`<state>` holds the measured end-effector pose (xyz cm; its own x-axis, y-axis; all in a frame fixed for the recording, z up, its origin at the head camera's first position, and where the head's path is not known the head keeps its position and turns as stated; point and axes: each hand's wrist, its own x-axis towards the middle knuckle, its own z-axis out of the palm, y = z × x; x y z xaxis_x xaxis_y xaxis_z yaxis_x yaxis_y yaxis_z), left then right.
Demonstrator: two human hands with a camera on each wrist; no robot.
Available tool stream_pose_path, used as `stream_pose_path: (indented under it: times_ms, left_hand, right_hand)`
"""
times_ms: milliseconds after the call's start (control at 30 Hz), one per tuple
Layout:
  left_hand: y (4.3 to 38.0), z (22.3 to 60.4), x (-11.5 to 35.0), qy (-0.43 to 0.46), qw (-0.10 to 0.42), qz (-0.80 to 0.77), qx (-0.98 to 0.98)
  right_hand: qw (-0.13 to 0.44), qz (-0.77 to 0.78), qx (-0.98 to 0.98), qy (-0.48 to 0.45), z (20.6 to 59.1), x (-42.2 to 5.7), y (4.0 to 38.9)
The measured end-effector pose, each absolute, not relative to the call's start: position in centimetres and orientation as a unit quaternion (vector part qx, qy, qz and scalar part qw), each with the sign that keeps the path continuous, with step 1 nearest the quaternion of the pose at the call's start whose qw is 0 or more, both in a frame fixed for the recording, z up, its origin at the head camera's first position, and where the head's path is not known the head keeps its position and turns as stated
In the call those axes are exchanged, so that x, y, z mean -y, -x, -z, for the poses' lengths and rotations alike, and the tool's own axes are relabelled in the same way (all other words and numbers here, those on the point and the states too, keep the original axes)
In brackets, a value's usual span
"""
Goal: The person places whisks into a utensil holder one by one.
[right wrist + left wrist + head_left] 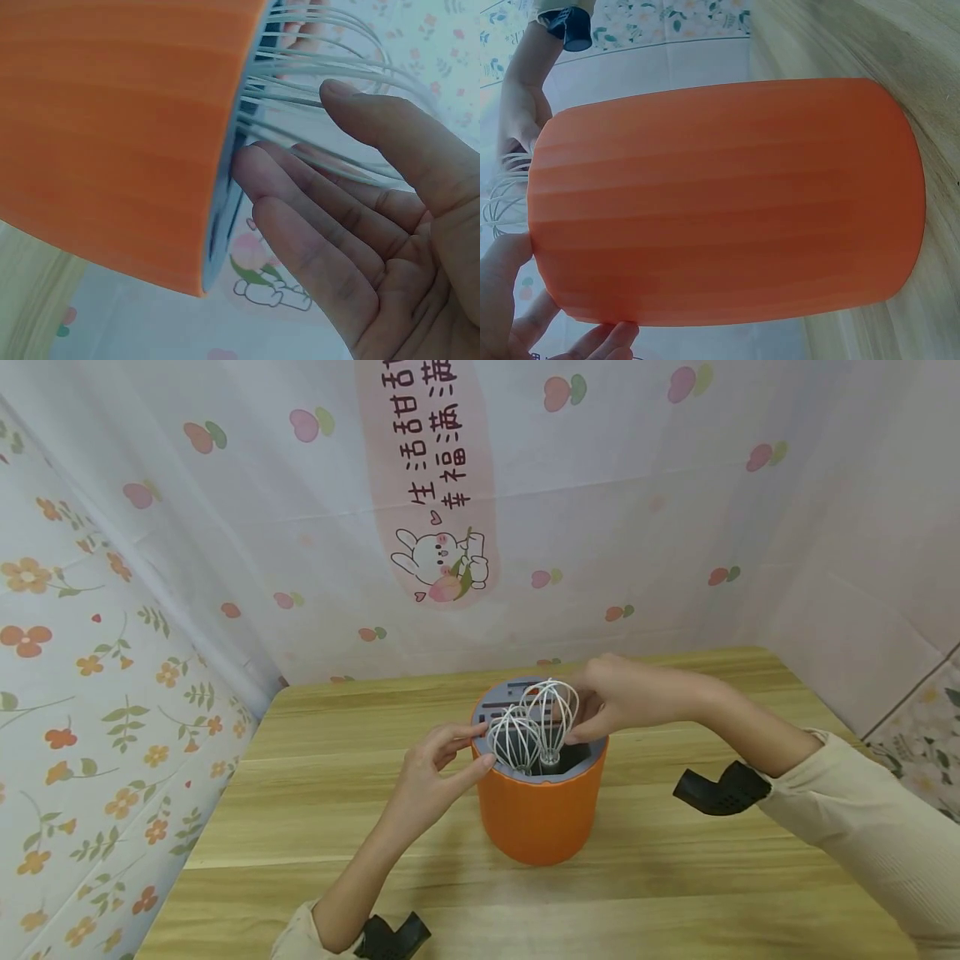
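An orange utensil holder (540, 818) with a grey slotted lid (498, 714) stands upright on the table. Two wire whisks poke out of its front opening, heads up: a rounder whisk (515, 739) on the left and a taller whisk (550, 757) on the right. My left hand (435, 768) holds the holder's left side near the rim, thumb toward the front. Beside the taller whisk is my right hand (615, 693); in the right wrist view its thumb (360, 112) stands apart from the extended fingers (307, 247), close to the wires. The whisk handles are hidden inside.
The wooden table (337, 810) extends on both sides of the holder. A white printed curtain (637, 527) hangs behind it, and a flowered curtain (90, 760) hangs along the left. Black wrist mounts (723, 789) sit at both forearms.
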<state>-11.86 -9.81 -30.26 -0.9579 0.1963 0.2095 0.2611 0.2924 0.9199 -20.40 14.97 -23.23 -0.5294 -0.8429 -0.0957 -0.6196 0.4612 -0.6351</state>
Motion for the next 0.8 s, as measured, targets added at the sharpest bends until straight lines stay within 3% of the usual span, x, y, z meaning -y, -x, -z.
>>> stream_pose_path:
  times_ms: [800]
  left_hand:
    - [13.6,33.0,11.3,0.167,0.045,0.565,0.807]
  right_hand:
    - [0.175,0.285,-0.839,0.430,22.8,-16.3,19.8]
